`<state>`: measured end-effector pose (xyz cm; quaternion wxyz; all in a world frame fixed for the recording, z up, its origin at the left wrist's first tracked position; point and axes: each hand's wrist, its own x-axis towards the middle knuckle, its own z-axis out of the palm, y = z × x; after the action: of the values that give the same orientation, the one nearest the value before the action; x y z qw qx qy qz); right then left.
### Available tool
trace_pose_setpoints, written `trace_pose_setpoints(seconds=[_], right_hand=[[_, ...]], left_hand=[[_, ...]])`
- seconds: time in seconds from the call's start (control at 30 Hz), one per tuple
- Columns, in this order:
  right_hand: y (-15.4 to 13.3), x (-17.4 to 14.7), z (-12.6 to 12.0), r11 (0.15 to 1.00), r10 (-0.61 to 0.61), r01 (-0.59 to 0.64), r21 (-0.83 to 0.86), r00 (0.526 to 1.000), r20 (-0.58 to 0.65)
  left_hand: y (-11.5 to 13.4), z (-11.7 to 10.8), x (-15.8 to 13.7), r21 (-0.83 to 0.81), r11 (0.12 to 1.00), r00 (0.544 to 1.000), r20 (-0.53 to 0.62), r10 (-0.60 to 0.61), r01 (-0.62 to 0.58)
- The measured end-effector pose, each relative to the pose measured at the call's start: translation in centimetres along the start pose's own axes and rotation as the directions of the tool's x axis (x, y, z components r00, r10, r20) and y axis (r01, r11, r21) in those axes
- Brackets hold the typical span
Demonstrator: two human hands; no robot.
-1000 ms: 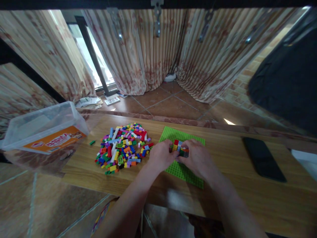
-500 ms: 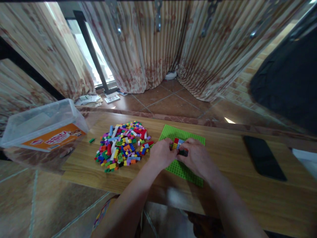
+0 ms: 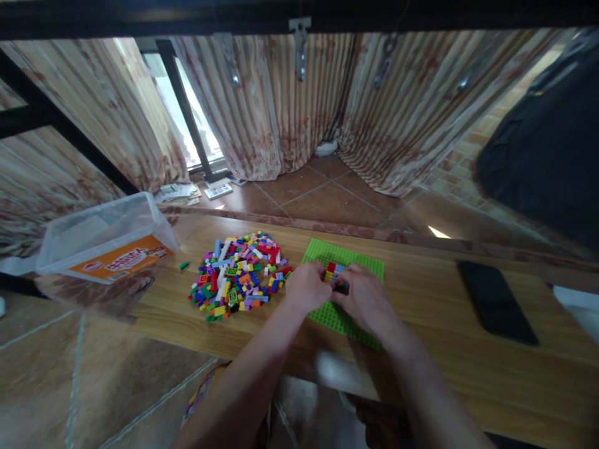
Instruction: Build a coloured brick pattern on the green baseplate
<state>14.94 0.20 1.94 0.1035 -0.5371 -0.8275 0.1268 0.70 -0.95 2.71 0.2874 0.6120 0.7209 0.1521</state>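
A green studded baseplate [image 3: 344, 321] lies on the wooden table, with a small cluster of red, yellow and light blue toy bricks [image 3: 332, 270] on it. My left hand [image 3: 306, 287] is closed at the cluster's left side, its fingertips against the bricks and partly hidden. From the right, my right hand [image 3: 365, 293] pinches a dark toy brick [image 3: 343, 289] at the near edge of the cluster. Whether that brick touches the plate cannot be made out. Left of the plate spreads a pile of loose, mixed-colour toy bricks [image 3: 243, 280].
A clear plastic tub [image 3: 107, 218] with an orange label stands at the table's left end, near a single green brick [image 3: 184, 265]. A black phone [image 3: 496, 302] lies on the right of the wooden table [image 3: 421, 299]. A dark bar crosses the top of view.
The camera view has tilted and shifted slightly, so the scene sits a little differently. Both hands stay at the brick cluster with only slight finger movement.
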Motion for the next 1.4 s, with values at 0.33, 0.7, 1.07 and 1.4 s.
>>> trace_pose_setpoints(seconds=[0.33,0.7,1.07,1.4], right_hand=[[3.4,-0.1,-1.7,0.971,0.068,-0.04,0.234,0.991,-0.116],[2.4,0.1,-1.5,0.953,0.098,-0.028,0.301,0.971,-0.218],[2.1,0.4,-1.1,0.952,0.058,0.021,0.304,0.967,-0.248],[1.9,0.7,-0.9,0.953,0.052,0.026,0.301,0.967,-0.248]], left_hand=[[-2.5,0.1,0.9,-0.215,0.958,0.971,0.103,0.216,-0.19],[-1.0,-0.1,0.0,-0.097,0.99,0.992,0.063,0.108,-0.102],[-1.6,0.0,-0.8,-0.132,0.978,0.987,-0.016,0.16,-0.161],[-5.1,-4.6,0.5,0.105,0.984,0.898,-0.433,-0.083,0.142]])
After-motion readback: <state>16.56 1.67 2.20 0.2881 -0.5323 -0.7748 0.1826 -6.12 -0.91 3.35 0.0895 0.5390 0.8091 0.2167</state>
